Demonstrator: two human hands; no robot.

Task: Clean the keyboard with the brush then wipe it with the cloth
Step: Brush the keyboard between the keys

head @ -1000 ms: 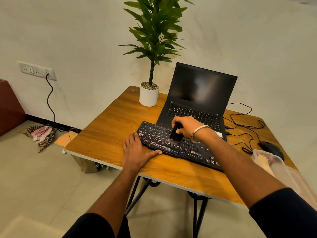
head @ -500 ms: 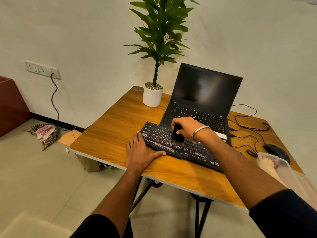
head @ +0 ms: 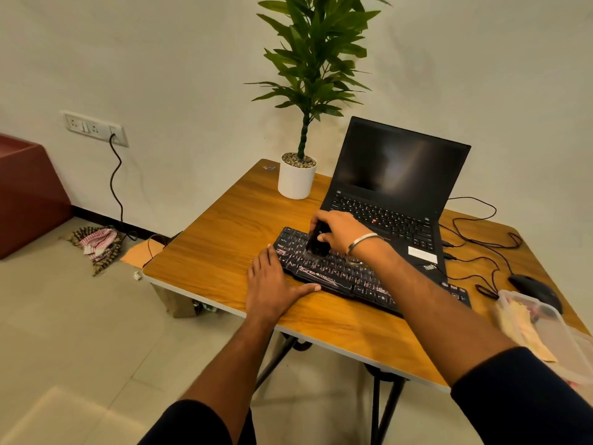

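While the right hand [head: 340, 231] curls its fingers around a black brush [head: 317, 240], the bristle end sits down on the left part of the black keyboard [head: 349, 274], touching the keys there. The keyboard lies slantwise on the wooden table [head: 211, 252], its far edge just in front of the open laptop [head: 394, 194], whose screen is dark. The left hand [head: 272, 284] lies flat on the tabletop with fingers straight and close together, the thumb spread out to the side along the keyboard's near edge, touching or almost touching it; it holds nothing. A metal bangle [head: 362, 242] circles the right wrist. Behind the keyboard's left end stands a white pot [head: 296, 179] with a green plant. At the right side of the table a black mouse [head: 534, 289] rests among loose black cables, and just near it sits a clear plastic container [head: 552, 332] with something pale inside; whether that is the cloth cannot be told. On the floor by the wall lies a checked rag [head: 96, 244] below a wall socket [head: 94, 128].
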